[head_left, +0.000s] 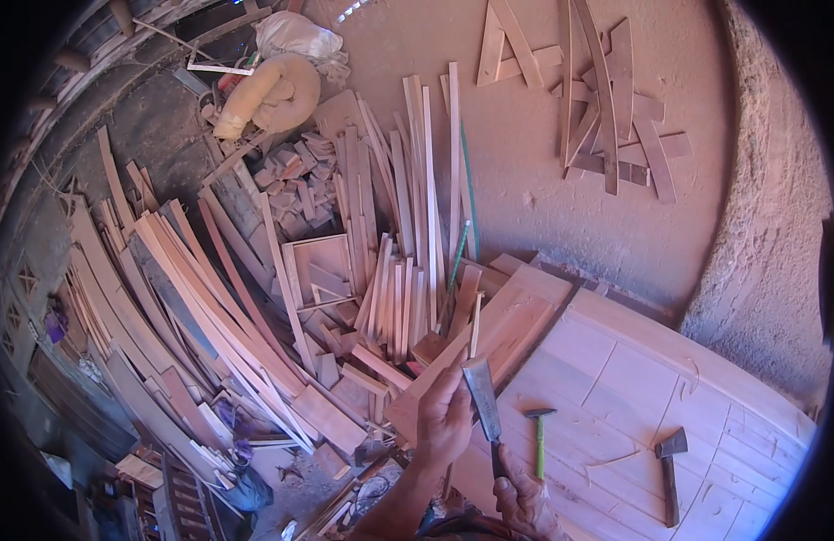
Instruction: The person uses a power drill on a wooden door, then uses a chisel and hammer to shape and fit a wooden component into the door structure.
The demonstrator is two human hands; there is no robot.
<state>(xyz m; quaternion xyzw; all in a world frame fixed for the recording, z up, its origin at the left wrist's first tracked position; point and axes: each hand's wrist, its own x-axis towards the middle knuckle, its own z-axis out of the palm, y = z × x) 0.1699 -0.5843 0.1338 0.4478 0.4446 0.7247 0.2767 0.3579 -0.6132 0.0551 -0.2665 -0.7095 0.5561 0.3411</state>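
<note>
1. Two hands near, apart, head view: right hand (522, 496) closed round the handle of a chisel (483, 401); left hand (444, 417) curled beside the blade, cannot tell whether touching.
2. Chisel tilted over left part of wooden panel (642, 365).
3. Panel's far edge runs beside wall (633, 234); open room between green-handled hammer (540, 442) and hatchet (671, 487), thin shavings (613, 461) there.
4. Left: long boards (196, 298) crowd the floor; farther, upright strips (430, 198) block the way.

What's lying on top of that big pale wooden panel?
A green-handled hammer, a hatchet and thin wood shavings. Whatever is behind the right hand and chisel is covered, so I can't tell.
</note>
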